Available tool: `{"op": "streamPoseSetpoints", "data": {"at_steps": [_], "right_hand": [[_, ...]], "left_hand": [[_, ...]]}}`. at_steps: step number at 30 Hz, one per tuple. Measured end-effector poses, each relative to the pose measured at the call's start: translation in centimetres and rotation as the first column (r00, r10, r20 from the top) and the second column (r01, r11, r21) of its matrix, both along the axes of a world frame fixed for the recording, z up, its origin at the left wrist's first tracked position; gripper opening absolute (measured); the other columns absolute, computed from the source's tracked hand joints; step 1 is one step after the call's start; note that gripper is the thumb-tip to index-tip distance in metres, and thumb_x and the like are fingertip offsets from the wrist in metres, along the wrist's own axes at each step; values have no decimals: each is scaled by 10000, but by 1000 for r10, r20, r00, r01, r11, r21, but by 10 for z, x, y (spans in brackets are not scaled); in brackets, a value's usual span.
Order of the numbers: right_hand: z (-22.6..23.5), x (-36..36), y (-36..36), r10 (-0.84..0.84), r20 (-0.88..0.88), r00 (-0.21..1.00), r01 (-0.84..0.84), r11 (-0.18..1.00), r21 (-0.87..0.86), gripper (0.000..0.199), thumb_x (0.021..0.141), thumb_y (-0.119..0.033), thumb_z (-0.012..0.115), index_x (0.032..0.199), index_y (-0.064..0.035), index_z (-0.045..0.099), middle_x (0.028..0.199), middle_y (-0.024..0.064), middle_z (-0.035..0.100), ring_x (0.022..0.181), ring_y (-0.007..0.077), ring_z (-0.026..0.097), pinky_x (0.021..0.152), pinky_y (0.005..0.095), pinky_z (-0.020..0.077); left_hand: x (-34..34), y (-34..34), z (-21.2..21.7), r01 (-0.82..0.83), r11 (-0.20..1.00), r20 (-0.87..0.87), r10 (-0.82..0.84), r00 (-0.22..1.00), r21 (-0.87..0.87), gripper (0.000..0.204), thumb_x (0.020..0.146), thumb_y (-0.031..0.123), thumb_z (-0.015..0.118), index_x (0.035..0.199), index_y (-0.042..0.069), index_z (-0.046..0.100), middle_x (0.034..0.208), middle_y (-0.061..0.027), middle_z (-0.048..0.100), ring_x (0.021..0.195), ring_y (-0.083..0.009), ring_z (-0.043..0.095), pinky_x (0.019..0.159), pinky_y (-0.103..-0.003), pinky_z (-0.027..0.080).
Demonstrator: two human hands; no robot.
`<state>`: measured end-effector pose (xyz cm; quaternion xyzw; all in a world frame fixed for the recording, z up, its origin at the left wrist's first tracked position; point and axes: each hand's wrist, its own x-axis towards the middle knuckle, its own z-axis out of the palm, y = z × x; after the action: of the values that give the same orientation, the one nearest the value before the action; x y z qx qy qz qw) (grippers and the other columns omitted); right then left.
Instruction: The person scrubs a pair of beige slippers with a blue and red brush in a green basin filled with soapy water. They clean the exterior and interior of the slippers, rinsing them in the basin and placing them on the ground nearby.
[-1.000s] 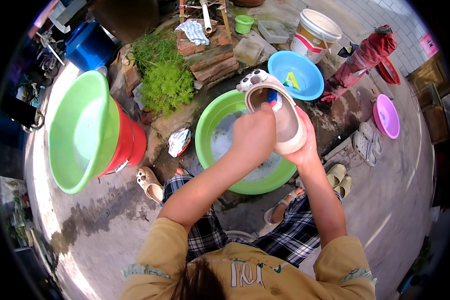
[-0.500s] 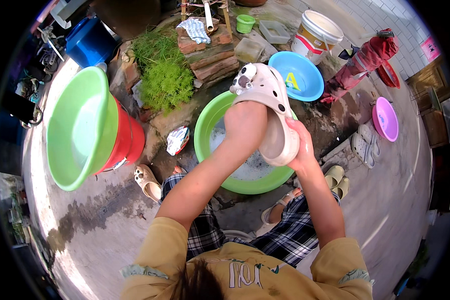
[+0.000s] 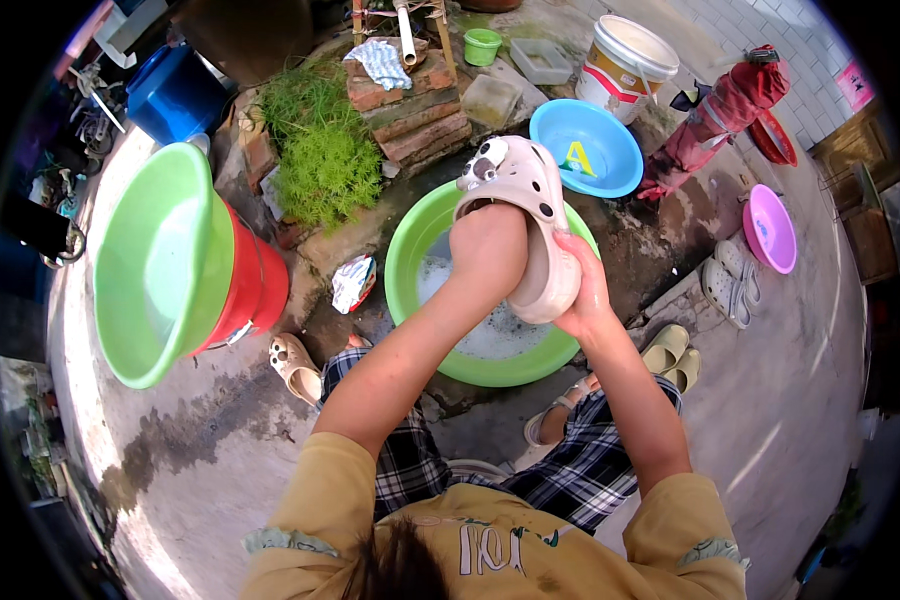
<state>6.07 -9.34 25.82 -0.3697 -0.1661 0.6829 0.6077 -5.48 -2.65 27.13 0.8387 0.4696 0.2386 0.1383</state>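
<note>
White clog (image 3: 530, 215) held above the green basin (image 3: 410, 250) of soapy water. Left hand (image 3: 488, 250) is pushed inside the clog, grip not visible. Right hand (image 3: 582, 300) clasps its heel end. Risk: wet, soapy clog may slip and drop into the basin, splashing suds over its rim.

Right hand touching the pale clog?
Touching. The head view shows the right hand wrapped around the pale clog's heel end, fingers on its side, above the green basin.
</note>
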Motion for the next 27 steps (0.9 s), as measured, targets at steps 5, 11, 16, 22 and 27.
{"op": "streamPoseSetpoints", "data": {"at_steps": [5,11,16,22,27], "right_hand": [[-4,42,21,-80,-180,980,89,995,45,463,814,-331,510,1178,-45,489,1085,111,584,970,237,576,877,379,452],[-1,18,6,27,-92,995,-22,998,58,436,832,-296,508,1181,-36,488,1078,112,582,959,236,576,878,372,447],[-13,30,15,-45,-146,988,52,998,41,460,828,-336,494,1188,-50,484,1101,102,576,993,236,566,878,381,448],[-8,45,14,-69,-190,979,88,992,95,493,827,-341,481,1215,-37,461,1126,113,566,1011,244,560,887,380,445],[-1,27,6,-29,-13,1000,30,996,88,505,826,-331,490,1227,-29,444,1133,131,557,1004,241,562,877,371,449]], "left_hand": [[-1,-50,24,96,981,-104,-115,988,-170,420,728,48,502,1121,-86,438,645,-193,610,584,-347,617,534,-434,490],[4,-19,8,-27,997,7,28,1000,-73,416,729,94,542,1107,-54,447,657,-200,606,589,-346,615,534,-442,486],[2,-27,-1,58,977,-37,-67,997,-206,379,740,49,491,1096,-75,460,679,-209,613,627,-357,621,559,-454,484],[-1,-61,35,165,963,-88,-187,978,-212,378,741,36,481,1089,-107,442,663,-208,609,630,-359,623,552,-446,486],[-3,-14,9,50,987,-52,-58,997,-150,390,738,12,476,1105,-106,417,646,-194,606,597,-346,620,518,-442,482]]}}
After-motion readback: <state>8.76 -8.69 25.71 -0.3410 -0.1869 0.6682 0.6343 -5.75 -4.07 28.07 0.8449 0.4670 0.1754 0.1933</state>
